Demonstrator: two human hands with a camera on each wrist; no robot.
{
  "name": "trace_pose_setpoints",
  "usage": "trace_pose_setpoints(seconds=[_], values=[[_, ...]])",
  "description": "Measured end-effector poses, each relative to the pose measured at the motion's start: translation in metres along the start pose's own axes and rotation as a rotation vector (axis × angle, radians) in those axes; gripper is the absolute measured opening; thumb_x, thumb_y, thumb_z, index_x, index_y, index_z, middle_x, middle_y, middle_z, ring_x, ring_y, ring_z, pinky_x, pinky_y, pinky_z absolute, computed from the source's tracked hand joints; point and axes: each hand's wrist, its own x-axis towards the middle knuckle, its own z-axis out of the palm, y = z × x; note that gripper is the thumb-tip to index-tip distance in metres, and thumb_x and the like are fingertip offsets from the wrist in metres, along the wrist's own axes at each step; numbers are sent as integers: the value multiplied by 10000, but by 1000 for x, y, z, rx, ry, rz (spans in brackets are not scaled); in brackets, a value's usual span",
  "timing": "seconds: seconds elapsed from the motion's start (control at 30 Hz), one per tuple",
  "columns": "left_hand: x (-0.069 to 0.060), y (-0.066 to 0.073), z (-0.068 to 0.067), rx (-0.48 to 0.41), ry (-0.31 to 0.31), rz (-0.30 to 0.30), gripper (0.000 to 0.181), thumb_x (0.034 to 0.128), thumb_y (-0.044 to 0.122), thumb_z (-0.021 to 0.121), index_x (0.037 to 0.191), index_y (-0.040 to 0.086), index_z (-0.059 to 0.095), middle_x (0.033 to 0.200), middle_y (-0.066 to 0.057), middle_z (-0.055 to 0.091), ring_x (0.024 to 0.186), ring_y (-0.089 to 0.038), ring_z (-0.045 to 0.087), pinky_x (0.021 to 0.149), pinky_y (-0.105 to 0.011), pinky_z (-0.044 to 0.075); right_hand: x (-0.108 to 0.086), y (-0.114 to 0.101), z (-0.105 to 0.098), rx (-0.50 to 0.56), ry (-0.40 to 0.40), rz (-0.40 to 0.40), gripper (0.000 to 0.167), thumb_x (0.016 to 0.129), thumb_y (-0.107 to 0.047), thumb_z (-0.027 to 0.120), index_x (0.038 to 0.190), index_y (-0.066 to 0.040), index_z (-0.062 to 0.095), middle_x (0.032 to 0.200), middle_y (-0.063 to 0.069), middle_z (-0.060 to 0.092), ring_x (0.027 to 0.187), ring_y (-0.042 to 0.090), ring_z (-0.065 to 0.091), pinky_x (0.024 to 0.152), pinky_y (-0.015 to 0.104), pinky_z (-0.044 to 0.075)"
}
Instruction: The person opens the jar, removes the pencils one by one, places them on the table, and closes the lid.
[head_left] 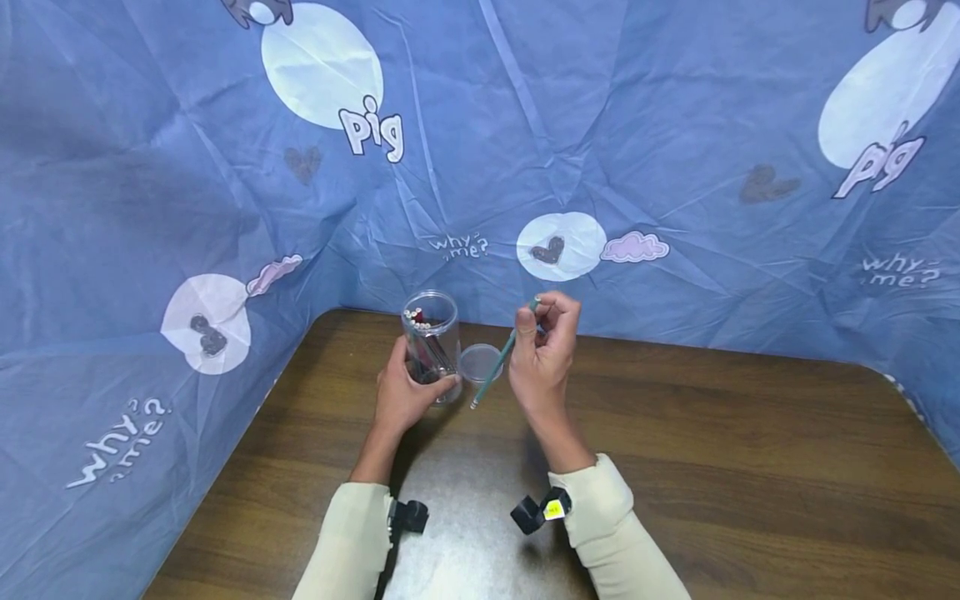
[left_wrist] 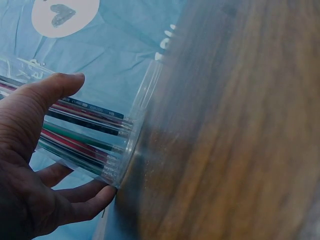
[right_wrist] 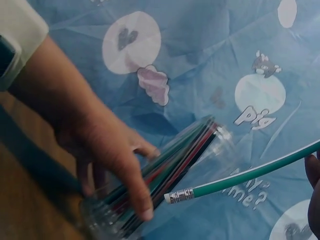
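Note:
A clear plastic jar (head_left: 447,342) stands on the table, holding several pencils (right_wrist: 172,170) in green, red and black. My left hand (head_left: 405,390) grips the jar low down, thumb in front and fingers round the far side. In the right hand (head_left: 546,354), raised just right of the jar, thumb and fingers pinch a green pencil (head_left: 497,367). That pencil slants down to the left; its white eraser and metal band show at the lower end in the right wrist view. Behind it a round clear lid (head_left: 480,363) lies on the table. Only fingertips of the right hand show in the right wrist view.
The brown wooden table (head_left: 720,467) reaches back to a blue printed cloth (head_left: 465,183) that hangs behind and at the left. Both forearms wear pale sleeves, with a small black camera (head_left: 411,517) strapped at each wrist.

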Motion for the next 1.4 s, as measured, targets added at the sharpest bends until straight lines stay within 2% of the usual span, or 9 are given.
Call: trace_pose_setpoints(seconds=[0.37, 0.57, 0.67, 0.73, 0.87, 0.97, 1.1, 1.23, 1.4], values=[[-1, 0, -1, -3, 0, -4, 787, 662, 275, 932, 1314, 175, 503, 1196, -116, 643, 1124, -318, 598, 956, -488, 455, -21, 20, -11, -50, -7, 87, 505, 993, -391, 567, 1104, 88, 456, 899, -49, 464, 680, 80, 467, 579, 179, 367], [0, 0, -1, 4, 6, 0, 778, 659, 272, 935, 1301, 169, 509, 1176, -117, 647, 1107, -321, 603, 949, -484, 457, -26, 31, -16, -99, -35, 121, 218, 982, -38, 598, 1110, 88, 473, 865, 14, 490, 669, 75, 460, 564, 164, 359], [0, 0, -1, 7, 11, 3, 775, 658, 270, 935, 1296, 167, 509, 1176, -117, 648, 1109, -322, 601, 954, -486, 453, -27, 39, -17, -112, -53, 139, 195, 950, 71, 586, 1109, 98, 476, 850, 73, 496, 656, 72, 458, 545, 161, 354], [0, 0, 0, 11, 8, 4, 771, 660, 271, 934, 1295, 168, 508, 1182, -116, 647, 1116, -319, 598, 960, -486, 450, -28, 43, -19, -114, -69, 160, 191, 954, 66, 585, 1109, 100, 479, 844, 109, 503, 659, 71, 460, 549, 164, 359], [0, -1, 0, 11, 3, -1, 775, 663, 269, 934, 1302, 172, 506, 1196, -113, 643, 1129, -314, 592, 973, -487, 444, -32, 52, -22, -152, -133, 251, 188, 983, -53, 606, 1084, 68, 502, 830, 135, 550, 665, 78, 486, 571, 169, 388], [0, -1, 1, 10, 2, 0, 777, 664, 271, 933, 1304, 169, 505, 1202, -115, 642, 1134, -314, 590, 977, -489, 443, -35, 57, -25, -243, -211, 319, 193, 987, -135, 621, 1043, 24, 527, 813, 116, 596, 656, 94, 513, 580, 193, 412], [0, 0, 1, 7, 2, -3, 777, 665, 269, 933, 1303, 163, 504, 1199, -117, 642, 1133, -314, 590, 978, -488, 443, -40, 66, -29, -382, -290, 361, 198, 977, -182, 638, 969, -5, 552, 790, 111, 620, 649, 169, 563, 610, 283, 454], [-1, 1, 0, 9, 4, -8, 774, 664, 272, 934, 1298, 160, 503, 1189, -115, 642, 1128, -313, 591, 976, -482, 443, -46, 76, -32, -449, -294, 413, 213, 971, -195, 652, 924, -6, 565, 775, 129, 632, 674, 246, 606, 646, 365, 482], [0, 0, 0, 9, 5, -1, 776, 662, 265, 934, 1297, 154, 503, 1193, -128, 644, 1125, -320, 594, 973, -487, 445, -54, 83, -33, -514, -271, 486, 222, 962, -230, 660, 895, -30, 590, 757, 106, 653, 681, 244, 612, 650, 382, 480]])
